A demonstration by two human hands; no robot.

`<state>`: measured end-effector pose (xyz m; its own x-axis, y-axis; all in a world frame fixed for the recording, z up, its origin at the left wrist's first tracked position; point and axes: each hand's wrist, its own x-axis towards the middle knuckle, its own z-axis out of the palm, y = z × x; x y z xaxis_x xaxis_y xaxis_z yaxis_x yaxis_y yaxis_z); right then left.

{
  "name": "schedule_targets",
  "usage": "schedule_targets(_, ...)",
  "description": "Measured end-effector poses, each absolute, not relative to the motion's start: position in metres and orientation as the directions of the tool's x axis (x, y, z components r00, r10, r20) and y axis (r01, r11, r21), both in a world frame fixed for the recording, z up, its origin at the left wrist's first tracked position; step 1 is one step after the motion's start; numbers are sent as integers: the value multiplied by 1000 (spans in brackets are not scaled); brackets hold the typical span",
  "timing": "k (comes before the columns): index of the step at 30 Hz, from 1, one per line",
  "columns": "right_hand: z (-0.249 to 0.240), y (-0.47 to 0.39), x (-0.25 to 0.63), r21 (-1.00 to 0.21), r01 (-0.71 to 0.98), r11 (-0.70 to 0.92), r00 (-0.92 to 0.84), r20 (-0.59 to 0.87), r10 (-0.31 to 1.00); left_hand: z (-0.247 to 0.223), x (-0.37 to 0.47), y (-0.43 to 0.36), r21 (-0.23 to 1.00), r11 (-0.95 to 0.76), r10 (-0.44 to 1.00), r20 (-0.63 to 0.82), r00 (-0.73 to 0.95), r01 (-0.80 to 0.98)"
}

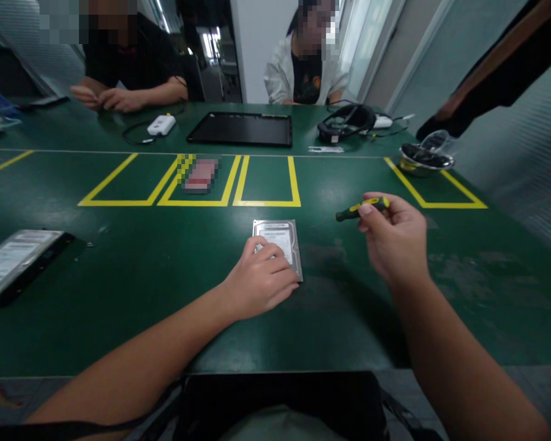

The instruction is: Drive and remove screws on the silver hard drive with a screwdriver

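A small silver hard drive (pixel 282 236) lies label up on the green table. My left hand (pixel 262 275) grips it from the near side, fingers curled over its lower part and hiding that part. Off to the right, my right hand (pixel 397 236) is closed around the green and yellow handle of a screwdriver (pixel 351 211). Its thin shaft points left, toward the drive, and the tip looks to be in the air, apart from it.
At the left lies a larger drive in a black bracket (pixel 16 263). Yellow tape frames (pixel 266 203) mark the table; a blurred pinkish thing (pixel 201 176) lies in one. Farther back are a black panel (pixel 241 130), a headset (pixel 346 122) and a metal bowl (pixel 425 162). Several people are nearby.
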<state>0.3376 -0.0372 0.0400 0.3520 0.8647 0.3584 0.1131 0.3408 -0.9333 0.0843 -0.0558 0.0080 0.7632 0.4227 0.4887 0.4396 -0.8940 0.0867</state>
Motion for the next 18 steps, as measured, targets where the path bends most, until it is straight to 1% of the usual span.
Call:
schedule_targets(2, 39, -35, 336, -937, -90, 338, 328, 293, 898, 9, 84, -55, 81, -896, 418, 484, 768, 437)
schedule_targets(3, 38, -34, 335, -932, -161, 324, 319, 262, 911, 9, 84, -55, 78, -897, 415, 482, 771, 434)
schedule_targets(5, 35, -33, 333, -927, -234, 295, 314, 215, 925, 9, 84, -55, 72, -900, 409, 483, 774, 430)
schedule_targets(12, 29, -33, 326, -940, -243, 239, 328, 152, 932, 11, 82, -55, 58, -908, 389, 485, 783, 416)
schedule_targets(15, 31, -35, 325, -934, -265, 239, 272, 165, 948, 12, 82, -54, 61, -909, 384, 503, 774, 411)
schedule_targets(18, 33, -39, 322, -935, -242, 261, 218, 210, 953, 13, 81, -53, 55, -908, 384, 506, 773, 415)
